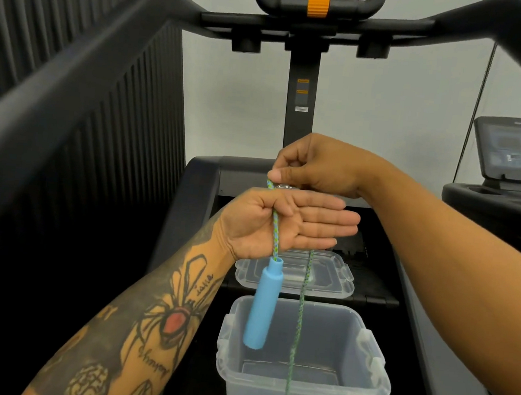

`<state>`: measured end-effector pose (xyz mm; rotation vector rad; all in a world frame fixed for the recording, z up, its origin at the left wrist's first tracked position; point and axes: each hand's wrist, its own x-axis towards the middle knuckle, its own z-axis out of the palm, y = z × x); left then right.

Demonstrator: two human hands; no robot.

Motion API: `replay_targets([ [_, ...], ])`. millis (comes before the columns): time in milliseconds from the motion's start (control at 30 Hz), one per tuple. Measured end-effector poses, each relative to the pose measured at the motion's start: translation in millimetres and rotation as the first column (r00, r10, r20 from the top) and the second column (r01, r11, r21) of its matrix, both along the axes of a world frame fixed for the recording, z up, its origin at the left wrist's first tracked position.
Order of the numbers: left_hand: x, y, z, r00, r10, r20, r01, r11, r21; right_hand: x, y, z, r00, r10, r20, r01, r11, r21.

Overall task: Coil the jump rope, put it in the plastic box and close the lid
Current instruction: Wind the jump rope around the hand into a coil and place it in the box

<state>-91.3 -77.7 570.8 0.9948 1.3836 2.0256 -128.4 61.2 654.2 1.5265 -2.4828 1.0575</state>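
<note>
Right grip: the right hand [315,167] pinches the jump rope [276,227] between thumb and curled fingers, just above the left hand.
Left grip: the left hand [285,221] lies palm-up with fingers straight and flat; the thumb presses the rope against the palm, so it holds the rope there.
Rope: blue-green braid runs from the right pinch down across the left palm; a second strand hangs from behind the left fingers straight down past the box front.
Handle: the blue handle [263,304] dangles below the left wrist, tilted, over the box's left rear corner.
Plastic box: the clear plastic box [371,386] stands open beneath the hands, nothing visible inside, with a black label on its front.
Lid: the clear lid [333,285] lies flat just behind the box, apart from it.
Around: both sit on a treadmill [298,74] deck, between its dark rails; another machine's console [515,150] stands at right.
Hidden: the rope's far end and second handle are cut off below the picture; the label's small print is unreadable.
</note>
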Motion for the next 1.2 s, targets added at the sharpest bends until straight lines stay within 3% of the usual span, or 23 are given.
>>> replay_targets([
  [100, 0.6, -1.0, 3.8, 0.999, -0.035, -0.011, 0.035, 0.999, 0.022, -12.1, 0.6, -14.6, 0.998, -0.045, 0.037, 0.048, 0.997, -0.06],
  [200, 0.5, -1.7, 7.9, 0.999, -0.034, -0.03, 0.036, 0.999, 0.036, -21.2, 2.9, -40.0, 0.961, -0.016, 0.277, 0.029, 0.999, -0.042],
  [333, -0.8, -4.4, 13.2, 0.999, -0.002, -0.035, 0.004, 0.999, 0.042, -6.4, 8.6, -83.0, 0.972, -0.175, 0.157, 0.184, 0.982, -0.041],
  [400, -1.6, -8.0, 15.8, 0.998, 0.039, -0.043, -0.038, 0.999, 0.029, 4.7, 4.6, -101.1, 0.982, -0.163, 0.093, 0.168, 0.984, -0.052],
  [500, -5.4, -16.5, 18.2, 0.994, 0.099, -0.055, -0.1, 0.995, -0.03, 17.7, 5.0, -121.6, 0.985, -0.105, 0.137, 0.121, 0.986, -0.113],
  [733, -8.8, -32.9, 17.0, 0.984, 0.175, -0.04, -0.18, 0.961, -0.209, 72.6, 20.9, -97.1, 0.959, -0.028, -0.282, 0.059, 0.993, 0.101],
  [800, -6.3, -29.4, 15.9, 0.992, 0.128, -0.004, -0.126, 0.967, -0.221, 84.9, 19.8, -75.9, 0.933, -0.029, -0.358, 0.079, 0.989, 0.127],
  [867, -5.5, -25.5, 14.6, 0.996, -0.04, 0.074, 0.049, 0.99, -0.134, 90.0, 18.1, -51.6, 0.904, -0.075, -0.422, 0.131, 0.986, 0.103],
  [933, -3.8, -21.9, 14.7, 0.97, -0.203, 0.136, 0.21, 0.977, -0.04, 85.2, 15.9, -27.9, 0.879, -0.12, -0.461, 0.155, 0.987, 0.038],
  [967, -2.0, -21.7, 16.9, 0.97, -0.216, 0.112, 0.225, 0.972, -0.074, 79.5, 15.3, -17.2, 0.863, -0.136, -0.487, 0.161, 0.987, 0.01],
  [1033, 2.2, -22.1, 19.2, 0.98, -0.193, 0.053, 0.199, 0.96, -0.197, 62.7, 12.9, -1.3, 0.836, -0.161, -0.525, 0.176, 0.984, -0.022],
  [1133, 10.2, -19.2, 21.8, 0.982, -0.187, 0.015, 0.187, 0.966, -0.178, 40.6, 9.9, 10.5, 0.869, -0.168, -0.466, 0.169, 0.985, -0.039],
  [1200, 10.8, -16.2, 21.8, 0.995, -0.095, -0.008, 0.091, 0.973, -0.212, 32.2, 8.2, 13.1, 0.899, -0.16, -0.407, 0.148, 0.987, -0.061],
])
